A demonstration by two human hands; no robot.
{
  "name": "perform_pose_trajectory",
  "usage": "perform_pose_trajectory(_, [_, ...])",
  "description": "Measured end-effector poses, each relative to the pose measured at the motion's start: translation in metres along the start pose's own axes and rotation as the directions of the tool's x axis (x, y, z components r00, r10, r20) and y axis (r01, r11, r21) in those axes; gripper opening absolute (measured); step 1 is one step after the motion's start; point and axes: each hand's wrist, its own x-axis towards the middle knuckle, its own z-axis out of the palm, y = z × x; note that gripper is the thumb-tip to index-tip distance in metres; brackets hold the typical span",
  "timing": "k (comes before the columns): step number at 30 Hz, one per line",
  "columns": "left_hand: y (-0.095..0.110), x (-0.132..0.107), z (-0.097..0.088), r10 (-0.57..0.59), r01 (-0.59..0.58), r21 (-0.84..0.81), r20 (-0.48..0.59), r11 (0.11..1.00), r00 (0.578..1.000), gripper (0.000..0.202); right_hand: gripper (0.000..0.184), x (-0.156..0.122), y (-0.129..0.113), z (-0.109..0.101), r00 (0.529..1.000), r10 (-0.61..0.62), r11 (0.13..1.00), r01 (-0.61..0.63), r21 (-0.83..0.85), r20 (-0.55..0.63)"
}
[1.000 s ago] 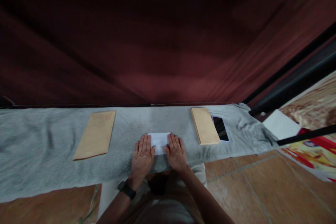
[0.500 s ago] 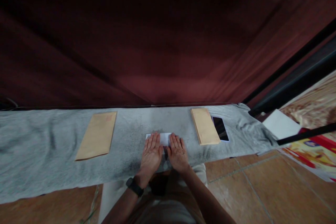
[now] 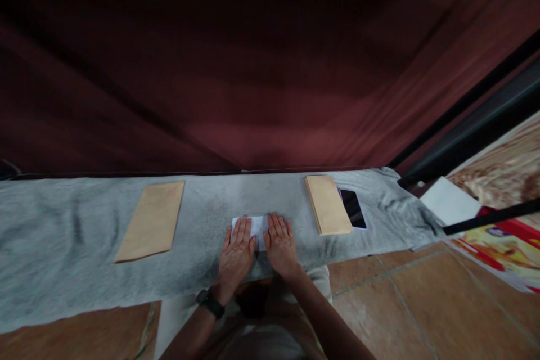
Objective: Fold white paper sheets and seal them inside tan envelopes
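Observation:
A folded white paper [image 3: 257,225] lies on the grey cloth [image 3: 63,270] right in front of me. My left hand [image 3: 236,253] rests flat on its left part, fingers stretched out. My right hand [image 3: 280,243] lies flat on its right part, fingers also out. The two hands sit side by side and cover most of the paper; only a narrow white strip shows at and between the fingertips. A dark watch [image 3: 210,303] is on my left wrist.
One brown envelope [image 3: 151,221] lies to the left on the cloth. A stack of brown envelopes [image 3: 327,204] sits to the right, with a black phone [image 3: 352,208] beside it. Dark red curtain behind. Tiled floor [image 3: 422,298] and a white sheet [image 3: 449,201] lie at right.
My hands have drawn together over the white paper, the left one sliding right. Less of the paper shows than a second ago.

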Motion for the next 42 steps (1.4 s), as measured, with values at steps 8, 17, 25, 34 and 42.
perform_pose_trajectory(8, [-0.001, -0.002, -0.001, -0.032, 0.032, 0.004, -0.031, 0.999, 0.999, 0.058, 0.053, -0.001, -0.002, 0.007, 0.999, -0.026, 0.999, 0.028, -0.044, 0.040])
perform_pose_trajectory(17, [-0.014, -0.009, -0.012, -0.124, 0.126, 0.018, -0.087, 0.992, 0.988, 0.061, 0.054, -0.007, 0.014, 0.003, 0.999, -0.010, 0.999, 0.011, -0.052, 0.031])
perform_pose_trajectory(25, [-0.027, -0.018, -0.016, -0.194, 0.195, -0.012, -0.153, 0.981, 0.969, 0.055, 0.053, -0.011, 0.022, 0.000, 1.000, 0.013, 0.998, -0.011, -0.065, 0.016])
perform_pose_trajectory(34, [-0.020, -0.008, -0.023, -0.401, 0.386, -0.140, -0.095, 0.912, 0.911, 0.040, 0.052, -0.011, 0.022, -0.002, 1.000, 0.011, 0.999, -0.011, -0.048, -0.003])
perform_pose_trajectory(42, [-0.027, 0.013, -0.035, -0.586, 0.546, -0.609, 0.159, 0.576, 0.795, 0.021, 0.052, -0.011, 0.020, -0.004, 1.000, 0.019, 0.998, -0.018, -0.064, 0.017])
